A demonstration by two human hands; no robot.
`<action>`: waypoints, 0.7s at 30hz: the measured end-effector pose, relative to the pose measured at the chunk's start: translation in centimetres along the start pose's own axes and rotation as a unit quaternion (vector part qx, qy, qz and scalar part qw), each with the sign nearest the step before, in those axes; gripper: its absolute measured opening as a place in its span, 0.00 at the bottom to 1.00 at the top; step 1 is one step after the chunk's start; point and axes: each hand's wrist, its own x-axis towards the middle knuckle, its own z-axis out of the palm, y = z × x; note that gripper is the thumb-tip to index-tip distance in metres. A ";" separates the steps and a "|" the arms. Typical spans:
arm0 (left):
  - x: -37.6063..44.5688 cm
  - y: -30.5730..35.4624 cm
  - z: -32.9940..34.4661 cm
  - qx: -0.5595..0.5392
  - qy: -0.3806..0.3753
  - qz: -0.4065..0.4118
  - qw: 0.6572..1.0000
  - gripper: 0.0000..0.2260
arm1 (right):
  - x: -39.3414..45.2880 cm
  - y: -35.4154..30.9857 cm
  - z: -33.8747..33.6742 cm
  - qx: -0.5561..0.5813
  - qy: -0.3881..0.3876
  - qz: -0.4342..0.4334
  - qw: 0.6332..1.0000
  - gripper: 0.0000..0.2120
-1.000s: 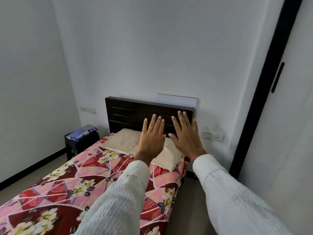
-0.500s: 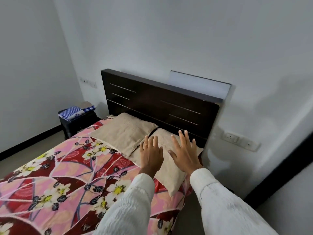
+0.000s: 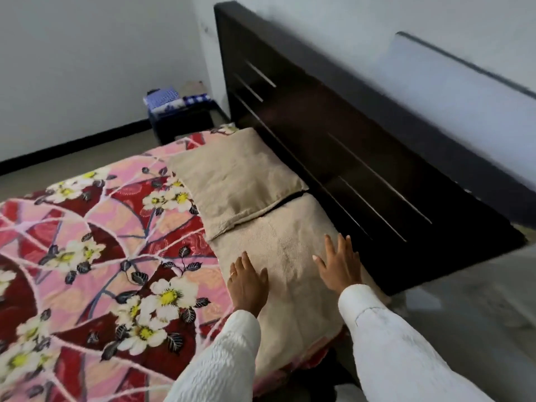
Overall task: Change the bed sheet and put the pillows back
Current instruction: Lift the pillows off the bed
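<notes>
A red and pink flowered sheet (image 3: 95,256) covers the bed. Two beige pillows lie against the dark headboard (image 3: 333,134). The far pillow (image 3: 235,181) overlaps the edge of the near pillow (image 3: 290,256). My left hand (image 3: 248,282) lies flat and open on the near pillow's left side. My right hand (image 3: 340,264) lies flat and open on its right side, close to the headboard. Both arms wear white sleeves.
A dark bedside table (image 3: 182,114) with folded blue checked cloths (image 3: 168,100) stands in the far corner. White walls run behind the bed. A pale panel (image 3: 452,91) leans behind the headboard. Grey floor (image 3: 464,309) shows at the right of the bed.
I have come closer to the bed and look down on it. Both hands have dropped from mid-air onto the near pillow, fingers still spread.
</notes>
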 end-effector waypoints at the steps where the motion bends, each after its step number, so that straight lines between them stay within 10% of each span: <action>1: 0.1 0.3 0.9 -0.012 -0.005 -0.038 0.999 0.31 | 1.3 0.8 0.4 -0.004 -0.021 -0.018 1.000 0.30; 14: 0.6 0.7 5.8 -0.104 -0.008 -0.320 0.942 0.48 | 9.7 5.5 4.0 0.166 -0.245 -0.012 0.955 0.49; 21: -0.6 1.4 4.6 -0.117 0.089 -0.299 0.943 0.47 | 8.6 3.3 2.2 0.130 -0.119 0.002 0.984 0.44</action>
